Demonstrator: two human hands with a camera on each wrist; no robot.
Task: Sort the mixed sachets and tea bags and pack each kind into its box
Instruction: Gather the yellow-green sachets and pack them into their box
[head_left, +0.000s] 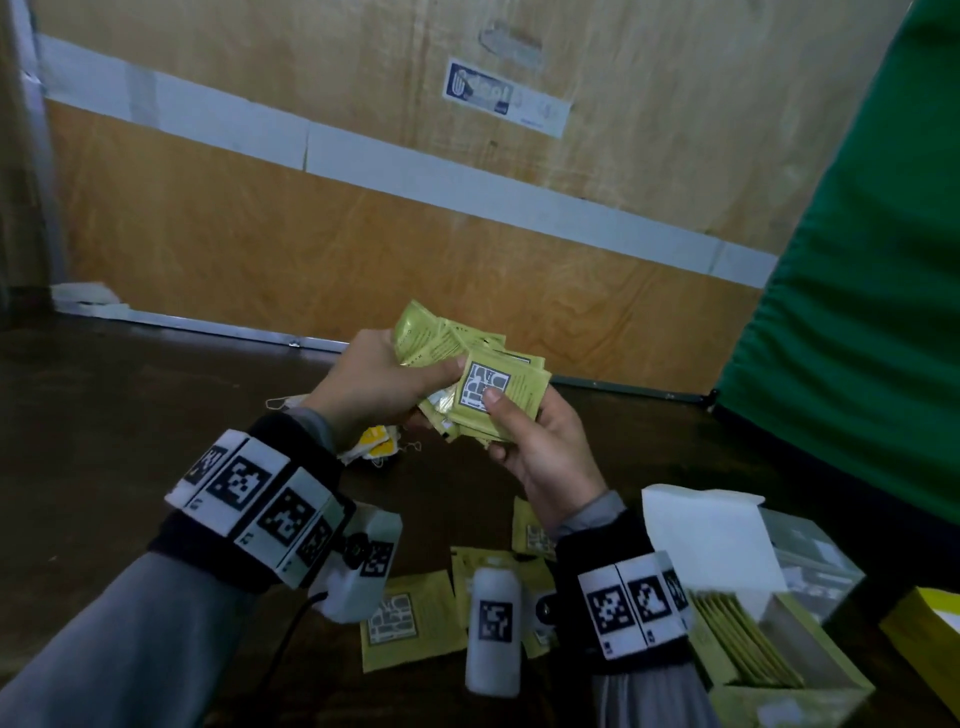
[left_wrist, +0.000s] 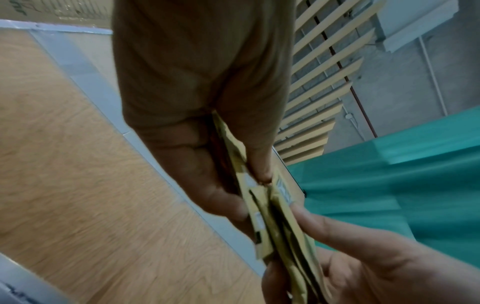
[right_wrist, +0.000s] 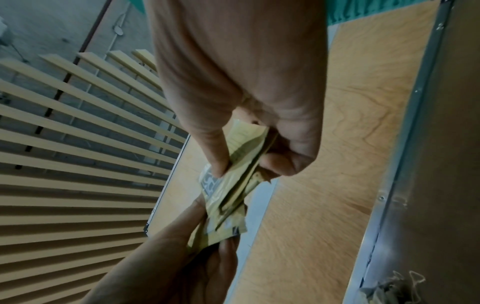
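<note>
Above the dark table both hands hold one stack of green sachets (head_left: 470, 374). My left hand (head_left: 379, 384) grips its left side, thumb on top. My right hand (head_left: 530, 441) holds it from below, thumb pressed on the top sachet's white label. In the left wrist view the stack of green sachets (left_wrist: 262, 205) shows edge-on between the two hands; in the right wrist view the same stack of green sachets (right_wrist: 233, 181) is pinched under my right thumb. Several more green sachets (head_left: 410, 618) lie on the table near me. An open green box (head_left: 769, 649) at bottom right holds sachets standing in a row. Yellow-tagged tea bags (head_left: 376, 441) lie beneath my left hand.
A grey-white box (head_left: 810, 551) with a raised white flap stands behind the green box. A yellow box (head_left: 930, 629) shows at the right edge. A wooden panel (head_left: 363, 218) rises behind the table, and green cloth (head_left: 857, 312) hangs at the right.
</note>
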